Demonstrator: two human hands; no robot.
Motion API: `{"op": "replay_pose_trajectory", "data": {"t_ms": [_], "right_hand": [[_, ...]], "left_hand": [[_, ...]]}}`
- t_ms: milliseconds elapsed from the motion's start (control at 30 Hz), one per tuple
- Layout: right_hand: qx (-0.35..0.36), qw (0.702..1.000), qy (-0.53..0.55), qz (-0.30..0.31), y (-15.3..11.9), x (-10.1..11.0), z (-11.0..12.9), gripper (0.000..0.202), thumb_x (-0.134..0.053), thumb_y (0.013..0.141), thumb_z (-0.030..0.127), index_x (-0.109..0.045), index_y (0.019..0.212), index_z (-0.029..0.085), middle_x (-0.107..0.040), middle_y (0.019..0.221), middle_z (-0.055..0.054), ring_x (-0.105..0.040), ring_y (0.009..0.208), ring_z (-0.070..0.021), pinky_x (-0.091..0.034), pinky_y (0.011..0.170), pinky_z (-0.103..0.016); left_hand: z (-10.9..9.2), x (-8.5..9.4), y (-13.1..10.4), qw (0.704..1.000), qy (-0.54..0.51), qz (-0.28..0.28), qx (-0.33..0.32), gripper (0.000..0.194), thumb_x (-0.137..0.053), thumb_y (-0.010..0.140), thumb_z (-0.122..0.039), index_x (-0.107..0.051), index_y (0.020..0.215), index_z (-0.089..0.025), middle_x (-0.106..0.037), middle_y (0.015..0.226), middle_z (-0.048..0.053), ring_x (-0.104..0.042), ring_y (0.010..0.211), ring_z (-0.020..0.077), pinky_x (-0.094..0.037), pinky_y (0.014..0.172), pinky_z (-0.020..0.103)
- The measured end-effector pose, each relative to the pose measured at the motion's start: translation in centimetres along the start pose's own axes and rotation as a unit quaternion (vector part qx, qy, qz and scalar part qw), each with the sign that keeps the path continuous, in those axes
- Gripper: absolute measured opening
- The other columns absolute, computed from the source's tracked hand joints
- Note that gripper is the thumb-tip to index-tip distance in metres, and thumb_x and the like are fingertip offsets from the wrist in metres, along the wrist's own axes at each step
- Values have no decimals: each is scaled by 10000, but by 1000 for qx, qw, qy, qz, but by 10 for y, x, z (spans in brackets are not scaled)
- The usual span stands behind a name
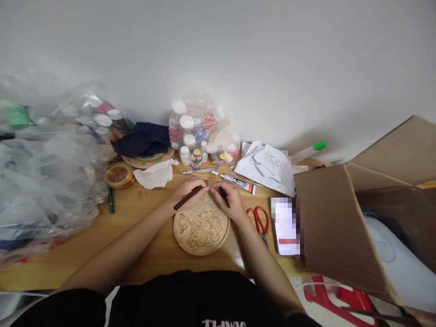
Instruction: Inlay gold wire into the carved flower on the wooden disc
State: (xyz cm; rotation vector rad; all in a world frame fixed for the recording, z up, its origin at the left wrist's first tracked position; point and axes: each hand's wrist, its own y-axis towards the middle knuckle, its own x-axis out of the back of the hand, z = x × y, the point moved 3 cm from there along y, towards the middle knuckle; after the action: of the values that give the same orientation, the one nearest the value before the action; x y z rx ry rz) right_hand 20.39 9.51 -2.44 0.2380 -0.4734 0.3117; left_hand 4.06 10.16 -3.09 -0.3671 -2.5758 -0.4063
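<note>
A round wooden board (218, 243) lies on the table in front of me, with a flower pattern outlined in thin gold-coloured lines on it. Over its far left edge, my left hand (189, 190) is closed around a slim dark brown tool (186, 198). Facing it, my right hand (229, 197) grips a slim black tool (224, 196) above the far right part of the board. The fingertips of both hands nearly meet over the far edge. What lies between them is too small to make out, and the tool tips are hidden.
Scissors with red handles (261, 220) and a phone (284, 227) lie right, beside a large cardboard box (332, 227). Behind are a glue tube (240, 182), small bottles (196, 159) and paper sketches (269, 163). Left are a wire spool (119, 176) and plastic bags (51, 181).
</note>
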Motion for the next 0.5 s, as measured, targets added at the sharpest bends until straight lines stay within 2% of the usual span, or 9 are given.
{"op": "replay_pose_trajectory", "data": {"t_ms": [500], "right_hand": [[9, 1000, -17, 2, -1, 2, 3, 174, -515, 885, 320, -629, 839, 197, -655, 735, -35, -576, 635, -144, -457, 626, -256]], "left_hand": [[-1, 0, 1, 1000, 3, 4, 4, 221, -478, 865, -300, -563, 691, -192, -558, 653, -18, -517, 623, 122, -428, 639, 246]]}}
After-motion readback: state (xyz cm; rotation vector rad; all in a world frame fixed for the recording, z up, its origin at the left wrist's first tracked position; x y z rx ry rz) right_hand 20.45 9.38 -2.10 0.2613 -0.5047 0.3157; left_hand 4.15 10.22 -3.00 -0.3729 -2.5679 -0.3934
